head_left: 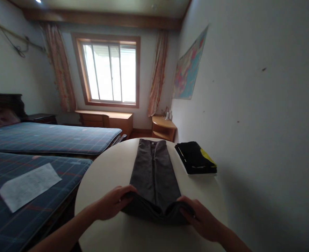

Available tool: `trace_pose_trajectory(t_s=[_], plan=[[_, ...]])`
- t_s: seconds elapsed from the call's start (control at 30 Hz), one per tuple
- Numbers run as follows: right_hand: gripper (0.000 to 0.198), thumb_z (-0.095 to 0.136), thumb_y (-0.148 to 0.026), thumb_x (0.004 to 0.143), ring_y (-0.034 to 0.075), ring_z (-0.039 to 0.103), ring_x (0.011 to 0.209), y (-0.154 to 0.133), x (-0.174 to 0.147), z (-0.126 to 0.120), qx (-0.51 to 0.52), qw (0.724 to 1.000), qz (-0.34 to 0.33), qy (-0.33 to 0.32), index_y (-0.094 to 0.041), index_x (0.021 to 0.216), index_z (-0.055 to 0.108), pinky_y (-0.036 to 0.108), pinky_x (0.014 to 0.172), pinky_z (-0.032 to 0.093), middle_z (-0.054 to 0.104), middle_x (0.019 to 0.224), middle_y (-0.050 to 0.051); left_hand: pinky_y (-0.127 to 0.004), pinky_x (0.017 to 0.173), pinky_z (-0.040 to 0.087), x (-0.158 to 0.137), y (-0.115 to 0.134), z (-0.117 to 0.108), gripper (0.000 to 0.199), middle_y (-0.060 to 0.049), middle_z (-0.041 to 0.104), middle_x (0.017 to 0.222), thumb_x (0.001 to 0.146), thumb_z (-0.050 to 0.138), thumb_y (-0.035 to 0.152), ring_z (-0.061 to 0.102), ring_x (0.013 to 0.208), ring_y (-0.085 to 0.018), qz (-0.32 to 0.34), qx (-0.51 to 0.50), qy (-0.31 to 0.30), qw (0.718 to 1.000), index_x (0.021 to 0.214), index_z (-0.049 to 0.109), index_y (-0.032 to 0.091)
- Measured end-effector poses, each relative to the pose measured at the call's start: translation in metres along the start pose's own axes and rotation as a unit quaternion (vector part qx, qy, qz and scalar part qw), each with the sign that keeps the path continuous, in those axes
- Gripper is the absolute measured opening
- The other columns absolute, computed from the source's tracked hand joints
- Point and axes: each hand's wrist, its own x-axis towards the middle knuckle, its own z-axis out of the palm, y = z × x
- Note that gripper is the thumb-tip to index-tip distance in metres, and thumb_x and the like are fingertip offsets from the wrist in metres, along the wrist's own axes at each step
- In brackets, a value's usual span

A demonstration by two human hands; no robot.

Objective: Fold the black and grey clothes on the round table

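A pair of dark grey trousers (154, 171) lies on a round white table (104, 171), waistband at the far side. The near end of the legs is lifted and curled back over itself. My left hand (115, 201) pinches the left corner of this raised end, thumb on the near side and fingers behind. At the right corner, my right hand (196, 217) grips the cloth in the same way. Between my hands the fabric sags slightly in the middle. The fingertips are partly hidden by the cloth.
A stack of folded black clothes with a yellow patch (195, 157) sits at the table's right edge, near the wall. Left of the table stand beds with blue plaid mattresses (52, 138); a white paper (30, 187) lies on the nearer one. Behind are a desk (117, 119) and corner shelf (165, 124).
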Motion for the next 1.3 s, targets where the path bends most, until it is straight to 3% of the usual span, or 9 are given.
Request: trace_pose_trajectory(t_s=[0.2,0.37,0.53,0.7,0.9,1.0,1.1,1.2,1.3], plan=[[0.040,0.051,-0.056,0.091,0.021,0.062,0.084,0.025,0.075,-0.026,0.101,0.982,0.018,0.160,-0.019,0.096,0.064,0.032,0.079,0.049,0.068,0.087,0.003,-0.028,0.075,0.048,0.068,-0.016,-0.022,0.028,-0.002,0.068,0.092,0.092,0.047,0.034,0.061,0.083,-0.018,0.014,-0.088,0.159,0.983,0.110,0.061,0.019],[0.043,0.056,-0.057,0.086,0.022,0.062,0.086,0.046,0.144,-0.040,0.127,0.963,0.015,0.239,-0.017,0.099,0.066,0.034,0.081,0.049,0.070,0.090,0.004,-0.031,0.079,0.050,0.133,-0.048,-0.031,0.029,-0.004,0.069,0.095,0.090,0.047,0.031,0.063,0.086,-0.020,0.004,-0.060,0.257,0.965,0.111,0.063,0.018],[0.040,0.055,-0.053,0.086,0.021,0.063,0.085,0.067,0.188,-0.041,0.109,0.965,0.001,0.237,-0.017,0.099,0.067,0.034,0.082,0.049,0.070,0.091,0.004,-0.036,0.090,0.050,0.174,-0.074,-0.032,0.028,-0.005,0.071,0.102,0.091,0.046,0.027,0.065,0.094,-0.022,-0.005,-0.039,0.276,0.960,0.111,0.064,0.020],[0.038,0.054,-0.051,0.087,0.021,0.065,0.088,0.091,0.211,-0.037,0.115,0.967,0.007,0.226,-0.016,0.098,0.066,0.036,0.084,0.051,0.071,0.093,0.005,-0.036,0.095,0.050,0.198,-0.092,-0.029,0.028,-0.005,0.071,0.105,0.091,0.045,0.024,0.065,0.100,-0.021,-0.014,-0.029,0.283,0.959,0.112,0.063,0.020],[0.050,0.061,-0.036,0.081,0.028,0.055,0.121,0.112,0.210,-0.016,0.035,0.962,0.051,0.265,-0.017,0.127,0.056,0.047,0.107,0.039,0.060,0.128,0.014,-0.045,0.101,0.046,0.195,-0.113,0.000,0.043,-0.011,0.066,0.118,0.087,0.053,0.020,0.063,0.111,-0.026,-0.062,0.005,0.296,0.953,0.131,0.052,0.018],[0.039,0.059,-0.034,0.085,0.028,0.051,0.125,0.100,0.189,-0.004,-0.089,0.971,-0.011,0.220,-0.020,0.121,0.060,0.049,0.109,0.037,0.059,0.130,0.013,-0.050,0.110,0.037,0.170,-0.105,0.014,0.044,-0.013,0.057,0.134,0.087,0.056,0.024,0.051,0.126,-0.029,-0.014,0.052,0.262,0.964,0.131,0.052,0.019],[0.024,0.059,-0.038,0.089,0.024,0.056,0.116,0.078,0.157,0.005,-0.145,0.976,-0.123,0.106,-0.024,0.107,0.065,0.043,0.104,0.041,0.063,0.121,0.008,-0.039,0.106,0.043,0.137,-0.085,0.019,0.030,-0.008,0.060,0.128,0.089,0.058,0.030,0.055,0.120,-0.024,0.115,0.111,0.133,0.978,0.119,0.059,0.024],[0.034,0.069,-0.040,0.081,0.024,0.057,0.110,0.060,0.126,0.016,-0.187,0.963,-0.194,0.007,-0.024,0.111,0.064,0.040,0.101,0.042,0.064,0.116,0.007,-0.037,0.097,0.047,0.109,-0.068,0.022,0.033,-0.007,0.062,0.120,0.086,0.064,0.037,0.058,0.110,-0.024,0.210,0.216,0.003,0.954,0.116,0.059,0.024],[0.038,0.068,-0.032,0.082,0.024,0.057,0.105,0.054,0.110,0.026,-0.245,0.951,-0.188,-0.009,-0.023,0.119,0.061,0.038,0.095,0.045,0.064,0.114,0.007,-0.034,0.087,0.050,0.095,-0.065,0.029,0.029,-0.007,0.062,0.113,0.088,0.063,0.036,0.060,0.101,-0.022,0.204,0.305,-0.012,0.930,0.114,0.059,0.023]])
